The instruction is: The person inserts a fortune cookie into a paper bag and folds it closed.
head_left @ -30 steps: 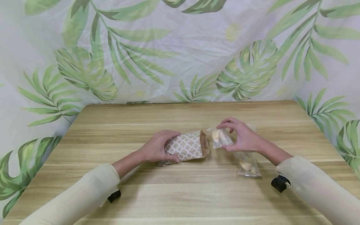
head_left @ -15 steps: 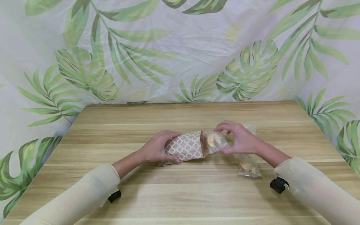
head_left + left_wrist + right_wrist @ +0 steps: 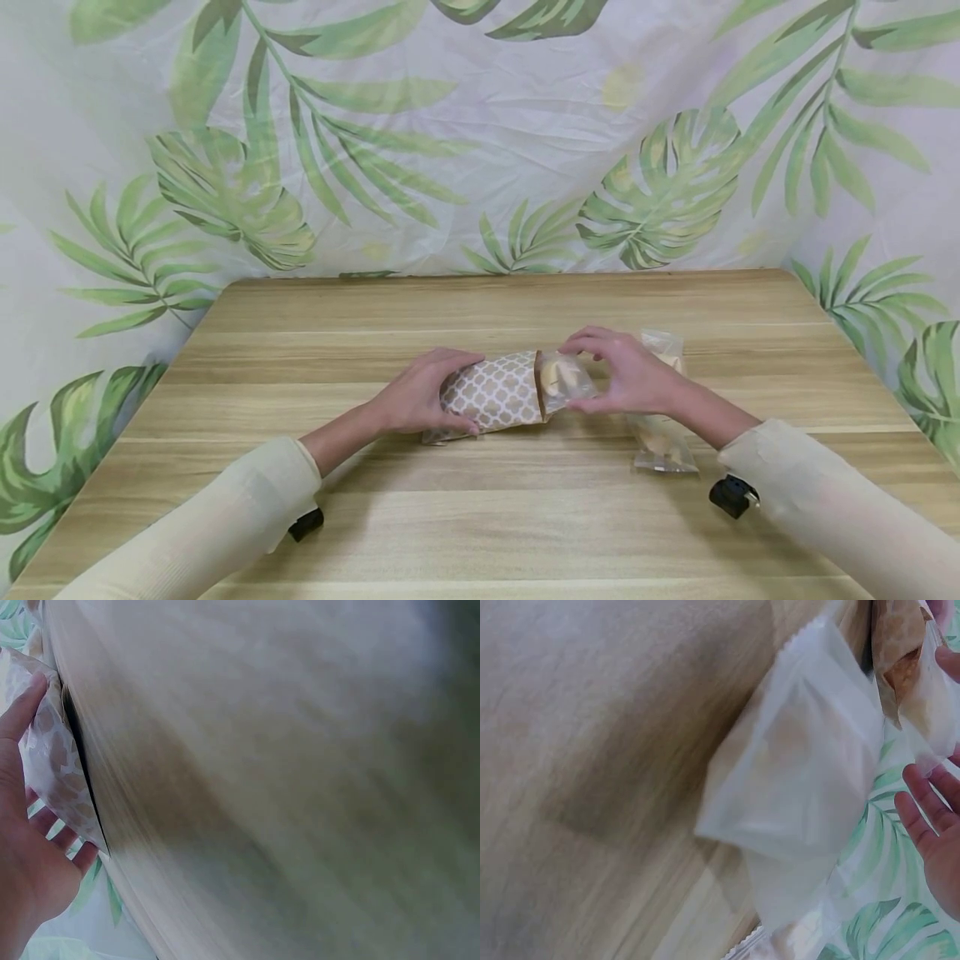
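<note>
Presently the left hand [image 3: 420, 393] grips the lattice-patterned paper bag [image 3: 498, 390] on the table [image 3: 480, 517], fingers and thumb astride it, while the right hand [image 3: 637, 377] pinches a clear snack packet [image 3: 576, 386] partly inside the bag's mouth. A crooked push could catch the packet's edge on the rim, buckling or tearing the paper; a slack left grip might let the bag slide.

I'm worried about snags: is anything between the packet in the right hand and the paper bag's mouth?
Nothing visible: the clear packet in the right hand reaches the mouth of the patterned paper bag. The loose packets lie aside, off that path.
</note>
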Available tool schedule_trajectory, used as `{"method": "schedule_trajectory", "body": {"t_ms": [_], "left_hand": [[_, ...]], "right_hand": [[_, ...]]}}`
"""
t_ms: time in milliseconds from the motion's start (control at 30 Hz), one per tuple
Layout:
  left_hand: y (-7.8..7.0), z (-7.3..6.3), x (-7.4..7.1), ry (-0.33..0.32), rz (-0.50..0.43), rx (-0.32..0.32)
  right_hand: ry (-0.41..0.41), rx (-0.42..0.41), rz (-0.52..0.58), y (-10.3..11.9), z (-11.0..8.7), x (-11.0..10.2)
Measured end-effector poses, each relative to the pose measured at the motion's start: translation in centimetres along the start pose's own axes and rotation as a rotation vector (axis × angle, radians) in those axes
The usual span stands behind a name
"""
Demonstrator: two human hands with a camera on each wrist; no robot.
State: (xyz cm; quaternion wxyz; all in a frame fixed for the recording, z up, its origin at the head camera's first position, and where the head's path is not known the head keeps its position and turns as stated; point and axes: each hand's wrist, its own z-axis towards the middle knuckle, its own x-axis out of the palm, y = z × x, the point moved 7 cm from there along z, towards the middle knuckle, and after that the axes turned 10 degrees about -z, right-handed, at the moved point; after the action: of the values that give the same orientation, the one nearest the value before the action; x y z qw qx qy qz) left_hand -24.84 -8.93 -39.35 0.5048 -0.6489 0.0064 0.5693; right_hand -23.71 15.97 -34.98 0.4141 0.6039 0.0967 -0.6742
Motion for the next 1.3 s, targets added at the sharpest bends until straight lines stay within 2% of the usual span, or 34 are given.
{"method": "schedule_trajectory", "body": {"t_ms": [233,633,833,1133,1300], "left_hand": [[0.1,0.0,0.0,0.001,-0.003,-0.004],[0.0,0.0,0.0,-0.002,-0.012,0.005],[0.0,0.0,0.1,-0.001,-0.006,0.010],[0.0,0.0,0.1,-0.003,0.008,0.016],[-0.1,0.0,0.1,-0.004,0.011,0.015]], "right_hand": [[-0.003,0.010,-0.051,0.4,0.3,0.1],[0.060,0.031,-0.163,0.5,0.3,0.9],[0.061,0.025,-0.143,0.7,0.5,1.4],[0.150,-0.005,-0.139,0.9,0.6,1.8],[0.163,-0.029,-0.121,0.9,0.5,1.6]]}}
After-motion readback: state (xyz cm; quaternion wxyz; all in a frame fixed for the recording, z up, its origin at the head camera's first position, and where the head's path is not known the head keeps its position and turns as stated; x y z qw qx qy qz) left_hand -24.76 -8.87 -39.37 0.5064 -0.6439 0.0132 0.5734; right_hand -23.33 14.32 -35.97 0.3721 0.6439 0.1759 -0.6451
